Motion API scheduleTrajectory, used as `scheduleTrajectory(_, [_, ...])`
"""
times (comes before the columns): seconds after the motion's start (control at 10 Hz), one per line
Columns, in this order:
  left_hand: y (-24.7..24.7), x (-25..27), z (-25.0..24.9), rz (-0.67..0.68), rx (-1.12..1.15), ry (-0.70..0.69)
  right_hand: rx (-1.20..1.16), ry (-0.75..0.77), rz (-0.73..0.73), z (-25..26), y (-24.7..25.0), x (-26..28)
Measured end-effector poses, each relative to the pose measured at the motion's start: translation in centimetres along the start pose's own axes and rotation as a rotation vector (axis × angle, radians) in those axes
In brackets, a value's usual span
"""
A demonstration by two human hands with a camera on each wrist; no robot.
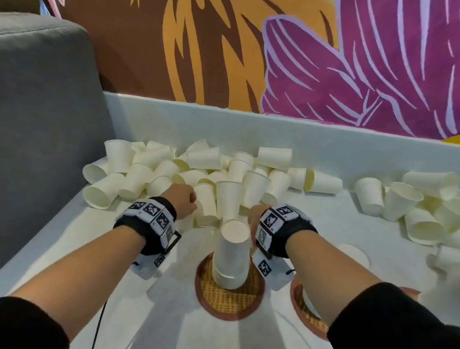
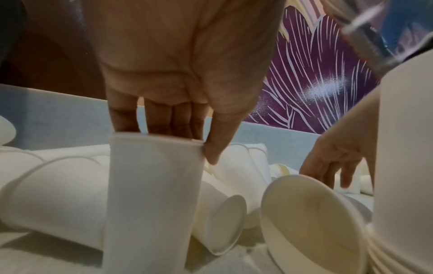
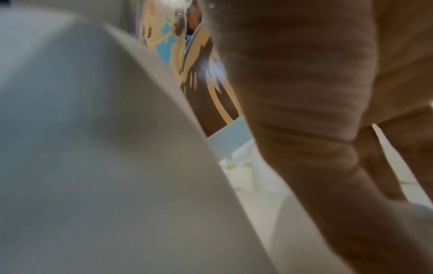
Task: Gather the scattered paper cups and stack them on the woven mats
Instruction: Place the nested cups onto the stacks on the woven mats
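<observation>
A stack of upside-down white paper cups (image 1: 232, 254) stands on the middle round woven mat (image 1: 229, 303). The stack shows as a white wall in the left wrist view (image 2: 407, 166) and in the right wrist view (image 3: 93, 166). My left hand (image 1: 195, 199) reaches into the near edge of the cup pile (image 1: 182, 168). There it holds one upright-standing cup (image 2: 152, 194) by its top, fingers behind it and thumb on its right side. My right hand (image 1: 251, 217) is just behind the stack, mostly hidden by it. Its fingers (image 2: 332, 176) hang spread over loose cups and hold nothing.
A second woven mat (image 1: 303, 309) lies partly under my right forearm. More loose cups (image 1: 427, 206) lie in a heap at the right. A grey cushion (image 1: 36, 104) borders the left side. A low white wall (image 1: 335, 144) closes the back, below a painted mural.
</observation>
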State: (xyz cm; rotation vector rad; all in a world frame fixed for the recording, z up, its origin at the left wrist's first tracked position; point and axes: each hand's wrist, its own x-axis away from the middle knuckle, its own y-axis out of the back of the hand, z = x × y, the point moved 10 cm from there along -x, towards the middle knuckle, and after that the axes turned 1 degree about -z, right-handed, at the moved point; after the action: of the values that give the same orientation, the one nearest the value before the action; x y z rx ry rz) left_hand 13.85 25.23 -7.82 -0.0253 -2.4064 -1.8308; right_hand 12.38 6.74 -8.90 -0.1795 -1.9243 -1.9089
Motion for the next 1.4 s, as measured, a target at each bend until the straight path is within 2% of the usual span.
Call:
scheduleTrajectory(0.1, [-0.2, -0.7, 0.0, -0.005, 0.014, -0.040, -0.026, -0.027, 0.051, -0.7, -3.4, -2.1])
scheduleTrajectory(0.2, [1.1, -1.2, 0.2, -0.084, 0.110, -0.025, -0.044, -0.029, 0.097, -1.2, -3.8, -2.6])
scheduleTrajectory(0.3, [4.1, -1.3, 0.3, -0.248, 0.311, 0.003, 0.049, -0.047, 0.159, -2.0, -3.2, -2.8])
scheduleTrajectory(0.4, [6.1, -1.4, 0.7, -0.358, 0.527, 0.043, -0.002, -0.084, -0.024, -3.4, 0.0, -4.6])
scheduleTrajectory(0.5, [5.7, -1.8, 0.9, -0.330, 0.692, 0.109, -0.154, -0.062, -0.034, -3.6, 2.7, -4.2])
scheduleTrajectory(0.6, [3.9, -1.9, 0.3, -0.240, 0.858, 0.145, -0.326, -0.004, -0.029, -2.1, 5.0, -2.0])
scheduleTrajectory(0.7, [2.3, -1.4, -2.0, -0.087, 1.143, 0.141, -0.504, 0.066, -0.063, -0.4, 6.3, -1.1])
scheduleTrajectory(0.8, [2.4, -0.8, -3.5, -0.011, 1.257, 0.120, -0.589, 0.128, -0.101, 0.6, 7.1, -0.2])
scheduleTrajectory(0.9, [3.2, 0.5, -4.2, 0.091, 1.194, 0.078, -0.700, 0.155, -0.211, 0.1, 8.9, 1.7])
scheduleTrajectory(1.0, [3.8, 2.0, -5.1, 0.194, 1.114, 0.014, -0.799, 0.232, -0.430, -0.2, 12.1, 4.7])
scheduleTrajectory(1.1, [3.1, 3.5, -6.0, 0.347, 1.080, -0.023, -0.772, 0.276, -0.464, 0.4, 13.3, 7.3])
scheduleTrajectory(1.2, [1.2, 4.7, -6.2, 0.481, 0.959, -0.024, -0.621, 0.314, -0.303, 1.8, 11.8, 8.5])
scheduleTrajectory(1.3, [0.1, 5.4, -6.2, 0.519, 0.823, -0.073, -0.548, 0.349, -0.183, 3.3, 10.0, 9.0])
scheduleTrajectory(1.4, [-0.8, 6.0, -6.6, 0.535, 0.789, -0.117, -0.546, 0.385, -0.143, 4.3, 8.9, 9.1])
